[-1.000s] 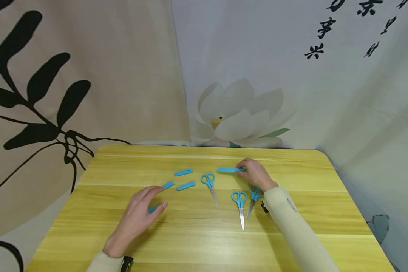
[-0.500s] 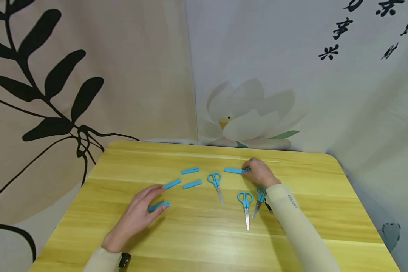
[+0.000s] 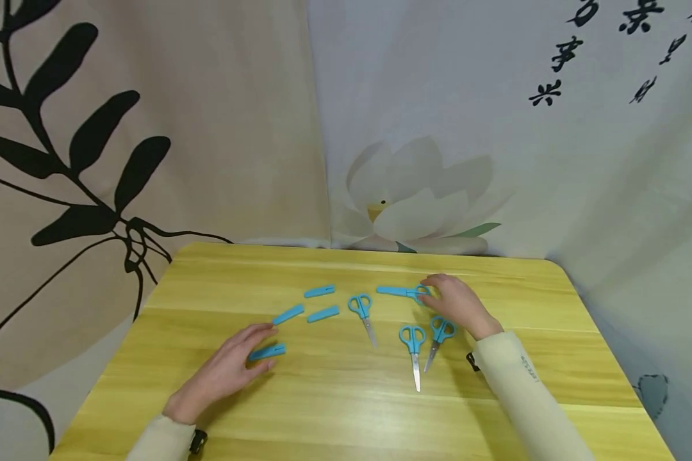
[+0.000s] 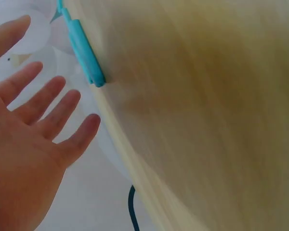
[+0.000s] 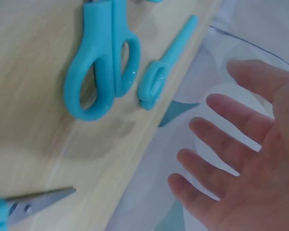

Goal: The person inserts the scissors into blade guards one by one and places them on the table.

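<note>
My left hand [image 3: 225, 374] is open over the left of the table, its fingers spread in the left wrist view. A blue scissor cap [image 3: 267, 352] lies between its thumb and fingers, ungripped. Another blue cap [image 3: 288, 314] is just beyond the fingertips. My right hand [image 3: 458, 304] hovers at the handle of a pair of scissors [image 3: 406, 292] whose blades sit inside a blue cap. Its fingers [image 5: 226, 139] look loose and hold nothing in the right wrist view. Closer to me, beneath that wrist, lie bare scissors [image 3: 440, 333] with blue handles.
Two more bare scissors, one pair [image 3: 361, 314] mid-table and one pair [image 3: 413, 349] nearer the front, point their blades toward me. Two further blue caps [image 3: 320, 291] [image 3: 323, 314] lie left of them. The wooden table [image 3: 334, 416] ends at a printed curtain [image 3: 254, 128].
My right hand has let go of the capped scissors and drawn back to the right, so their handle now shows. My left hand has pulled back slightly from the caps.
</note>
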A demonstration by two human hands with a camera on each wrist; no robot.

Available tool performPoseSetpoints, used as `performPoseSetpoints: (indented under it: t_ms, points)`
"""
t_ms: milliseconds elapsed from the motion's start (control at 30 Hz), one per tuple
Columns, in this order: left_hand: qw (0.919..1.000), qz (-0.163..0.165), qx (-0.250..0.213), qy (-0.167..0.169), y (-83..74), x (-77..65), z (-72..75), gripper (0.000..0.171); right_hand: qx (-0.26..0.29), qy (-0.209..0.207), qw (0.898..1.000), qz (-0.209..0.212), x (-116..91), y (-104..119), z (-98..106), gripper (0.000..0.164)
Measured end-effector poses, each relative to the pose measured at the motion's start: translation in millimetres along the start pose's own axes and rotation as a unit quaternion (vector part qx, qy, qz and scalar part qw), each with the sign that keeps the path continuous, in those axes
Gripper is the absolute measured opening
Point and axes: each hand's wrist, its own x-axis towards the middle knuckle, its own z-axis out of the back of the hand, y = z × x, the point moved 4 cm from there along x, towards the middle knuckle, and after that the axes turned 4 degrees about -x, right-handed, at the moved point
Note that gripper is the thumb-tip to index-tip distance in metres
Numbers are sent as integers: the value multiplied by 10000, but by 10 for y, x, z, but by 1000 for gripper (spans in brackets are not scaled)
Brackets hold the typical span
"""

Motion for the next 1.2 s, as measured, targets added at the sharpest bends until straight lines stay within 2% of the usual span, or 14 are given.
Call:
performPoseSetpoints:
  t_ms: [133,300,467,567,800,1000,1200]
  points:
    - [9996,-8,66,257,41,17,-35,59,31,-261,9996,35,-227,-4,66,44]
    - [9989,-192,281,330,72,54,-53,56,139,-460,9988,-21,-464,-45,82,50]
    - [9978,-269,353,490,88,118,-44,47,152,-587,9981,-147,-662,-119,108,54]
    - [9969,-206,335,675,98,149,-37,39,200,-603,9976,-268,-761,-173,140,59]
    - [9956,-189,132,913,112,175,-49,21,289,-626,9969,-387,-910,-302,194,63]
    - [9950,-275,77,956,109,207,-63,18,367,-710,9959,-428,-994,-418,209,63]
    - [9940,-451,223,971,71,232,-72,17,335,-697,9948,-667,-1085,-501,151,67]
